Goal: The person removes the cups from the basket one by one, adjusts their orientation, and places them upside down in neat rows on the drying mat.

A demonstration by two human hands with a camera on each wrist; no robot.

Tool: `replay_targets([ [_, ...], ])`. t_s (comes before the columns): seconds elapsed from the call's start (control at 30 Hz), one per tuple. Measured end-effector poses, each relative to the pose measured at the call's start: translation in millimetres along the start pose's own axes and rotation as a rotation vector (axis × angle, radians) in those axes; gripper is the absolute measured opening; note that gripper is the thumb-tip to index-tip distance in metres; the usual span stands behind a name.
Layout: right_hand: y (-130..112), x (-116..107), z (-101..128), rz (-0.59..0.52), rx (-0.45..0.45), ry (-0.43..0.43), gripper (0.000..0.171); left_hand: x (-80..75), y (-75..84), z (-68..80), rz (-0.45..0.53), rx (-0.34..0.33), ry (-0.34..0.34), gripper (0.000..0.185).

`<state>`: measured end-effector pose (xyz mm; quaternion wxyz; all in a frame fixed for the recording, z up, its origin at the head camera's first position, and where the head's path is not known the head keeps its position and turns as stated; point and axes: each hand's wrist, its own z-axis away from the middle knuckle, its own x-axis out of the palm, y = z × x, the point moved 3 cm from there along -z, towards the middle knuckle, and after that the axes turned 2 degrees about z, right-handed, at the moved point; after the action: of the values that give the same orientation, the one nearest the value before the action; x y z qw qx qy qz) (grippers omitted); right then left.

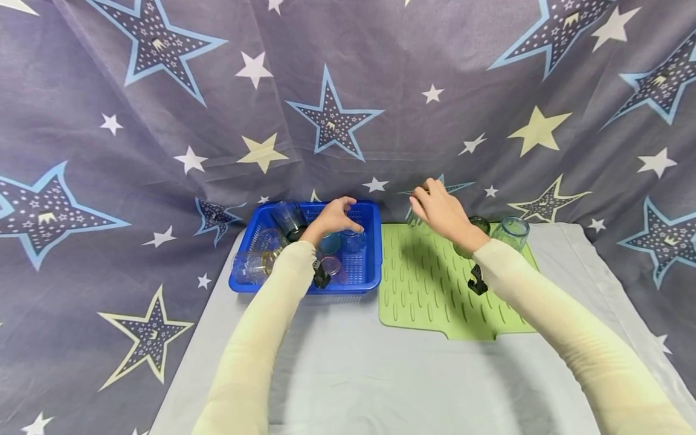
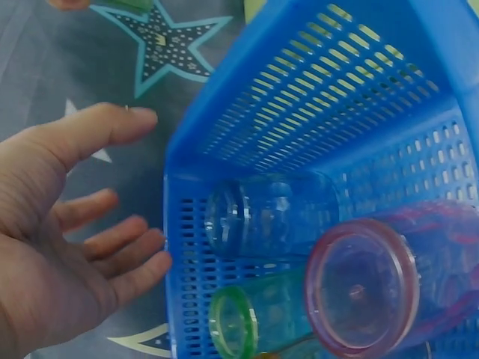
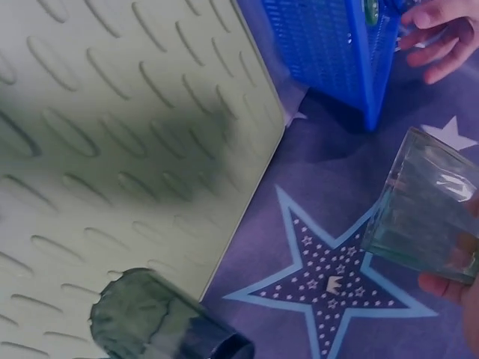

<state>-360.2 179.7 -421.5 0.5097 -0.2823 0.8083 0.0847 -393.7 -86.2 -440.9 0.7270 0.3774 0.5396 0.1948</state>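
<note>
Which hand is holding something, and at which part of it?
The right hand holds a clear ribbed glass by its side wall, fingers near the base. The left hand holds nothing.

A star-printed cloth (image 1: 348,90) hangs behind the counter (image 1: 348,362). A dark green glass (image 3: 161,325) and a pale blue glass (image 1: 511,232) stand inverted just beside the right hand.

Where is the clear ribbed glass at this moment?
The right hand holds the clear ribbed glass above the far left corner of the green mat, just right of the blue basket.
</note>
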Motion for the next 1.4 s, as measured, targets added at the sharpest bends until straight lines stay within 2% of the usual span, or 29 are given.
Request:
replay_targets([
  [0.2, 12, 4, 5, -0.044, 0.052, -0.046, 0.028, 3.9, -9.9, -2.7, -0.018, -0.096, 0.07, 0.091],
  [0.37, 19, 9, 8, -0.045, 0.106, -0.091, 0.028, 6.9, -15.6, -5.3, -0.036, -0.148, 0.117, 0.093],
  [0.57, 26, 16, 12, -0.034, 0.148, -0.123, 0.028, 11.0, -18.4, -7.1, -0.049, -0.173, 0.139, 0.093],
  [0.83, 37, 27, 17, -0.04, 0.197, -0.187, 0.03, 15.8, -22.4, -10.0, -0.052, -0.19, 0.135, 0.092],
  [1.07, 44, 34, 20, -0.049, 0.213, -0.2, 0.031, 19.3, -25.6, -11.6, -0.048, -0.231, 0.142, 0.088],
  [1.4, 50, 40, 22, -0.041, 0.22, -0.218, 0.03, 24.2, -26.4, -14.3, -0.162, -0.288, 0.175, 0.075],
])
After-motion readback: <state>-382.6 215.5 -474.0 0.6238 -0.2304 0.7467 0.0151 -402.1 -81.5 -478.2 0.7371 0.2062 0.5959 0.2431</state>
